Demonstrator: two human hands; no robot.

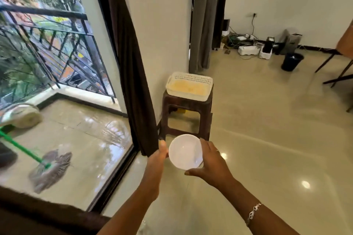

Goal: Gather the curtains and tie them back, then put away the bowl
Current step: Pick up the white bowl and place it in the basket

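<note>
Bowl (185, 151) between left hand (157, 156) and right hand (212, 166)

This was a lived-in home, a room opening onto a balcony. At the left a glass door (107, 158) looked out on a wet tiled balcony with a metal railing (44, 25) and a mop (47, 166). A dark curtain (129, 63) hung tied beside the door, near a plastic stool (186, 116) carrying a white basket (189, 86). Far right, along the wall, lay tangled cables and power strips (246, 44), with a dark bin (291, 61) on the polished tile floor (267, 139).
</note>
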